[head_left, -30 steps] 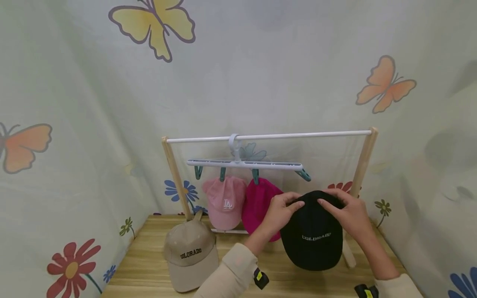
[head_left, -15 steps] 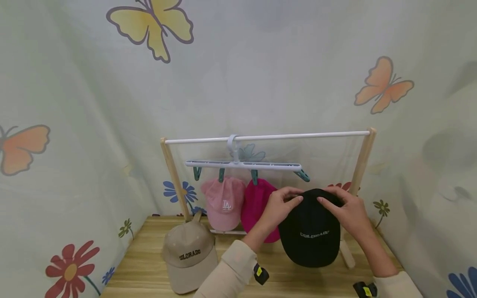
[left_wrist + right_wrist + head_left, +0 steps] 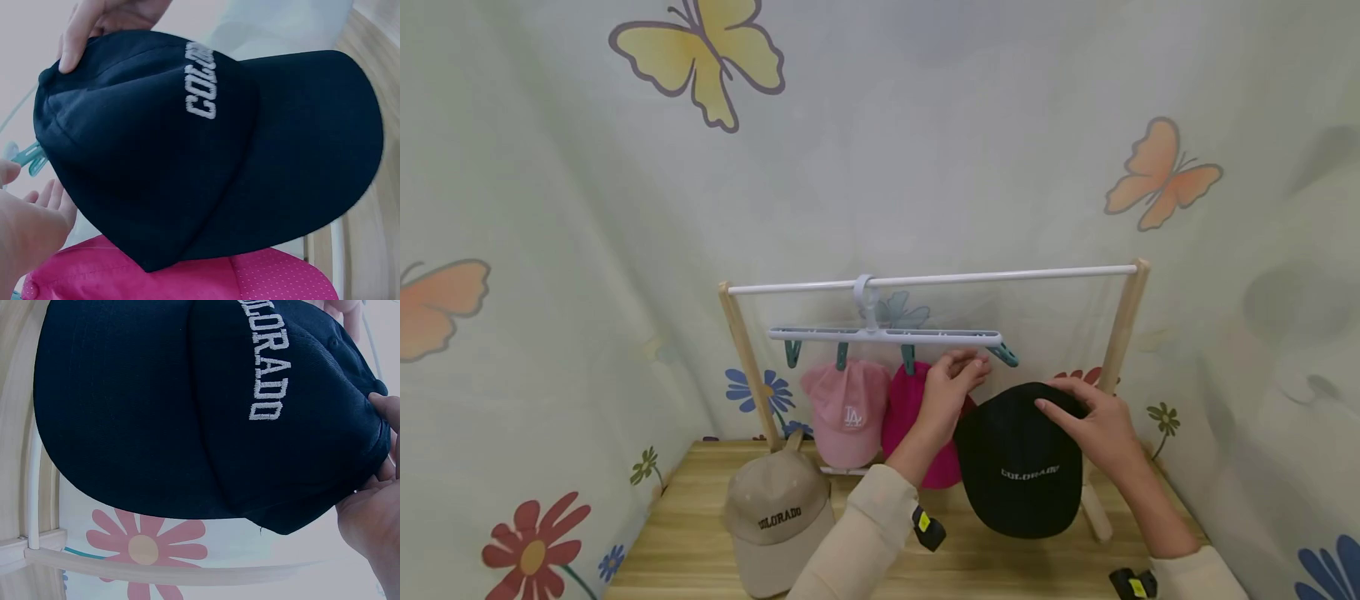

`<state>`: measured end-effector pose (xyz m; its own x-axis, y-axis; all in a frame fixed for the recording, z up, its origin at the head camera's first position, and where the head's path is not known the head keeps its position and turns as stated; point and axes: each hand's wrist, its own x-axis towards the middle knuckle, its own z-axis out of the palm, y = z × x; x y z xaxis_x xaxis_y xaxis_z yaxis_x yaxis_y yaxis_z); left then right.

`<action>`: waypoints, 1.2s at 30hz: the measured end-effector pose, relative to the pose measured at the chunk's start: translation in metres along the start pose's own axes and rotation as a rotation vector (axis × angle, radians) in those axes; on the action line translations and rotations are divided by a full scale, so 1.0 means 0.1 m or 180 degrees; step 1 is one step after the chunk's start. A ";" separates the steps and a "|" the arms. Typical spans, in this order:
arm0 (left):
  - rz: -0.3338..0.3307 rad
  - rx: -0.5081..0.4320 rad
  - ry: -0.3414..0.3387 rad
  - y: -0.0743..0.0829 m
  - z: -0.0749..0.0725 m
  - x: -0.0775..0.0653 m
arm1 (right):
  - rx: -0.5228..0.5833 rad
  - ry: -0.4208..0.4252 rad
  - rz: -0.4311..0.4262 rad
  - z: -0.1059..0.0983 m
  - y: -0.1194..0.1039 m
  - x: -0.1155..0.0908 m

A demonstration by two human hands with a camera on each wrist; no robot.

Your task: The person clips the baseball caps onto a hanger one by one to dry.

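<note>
A black baseball cap point(image 3: 1022, 467) with white COLORADO lettering hangs brim-down from my right hand point(image 3: 1103, 429), which pinches its crown between thumb and fingers. My left hand point(image 3: 946, 396) is off the cap, fingers loosely bent, just below the right end of the white hanger point(image 3: 883, 336). A green clip point(image 3: 1003, 355) slants outward there; in the left wrist view that clip point(image 3: 31, 156) appears between my left thumb and the cap's crown. Behind my left hand a magenta cap point(image 3: 906, 425) hangs from another clip point(image 3: 908, 358). The pink LA cap point(image 3: 847, 417) hangs beside it.
A beige COLORADO cap point(image 3: 778, 517) sits on the wooden table point(image 3: 658, 542) at the left. The hanger hooks on the white rail point(image 3: 1045, 274) of a stand with wooden posts point(image 3: 1123, 329). An unused green clip point(image 3: 792, 353) hangs at the hanger's left end.
My left hand has let go of the black cap and moved up and left toward the hanger's right end. The right hand still holds the cap in nearly the same place.
</note>
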<state>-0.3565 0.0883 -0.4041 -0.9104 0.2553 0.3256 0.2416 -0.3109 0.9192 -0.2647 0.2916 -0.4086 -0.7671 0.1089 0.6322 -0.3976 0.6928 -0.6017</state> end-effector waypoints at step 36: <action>0.0006 -0.0742 -0.0222 -0.03 0.19 0.11 | -0.0044 -0.0046 0.0115 0.03 0.07 -0.05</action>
<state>-0.3611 0.1094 -0.3995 -0.8827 0.3145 0.3493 0.1519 -0.5123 0.8453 -0.2654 0.2940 -0.4178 -0.7881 0.1238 0.6030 -0.3626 0.6982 -0.6172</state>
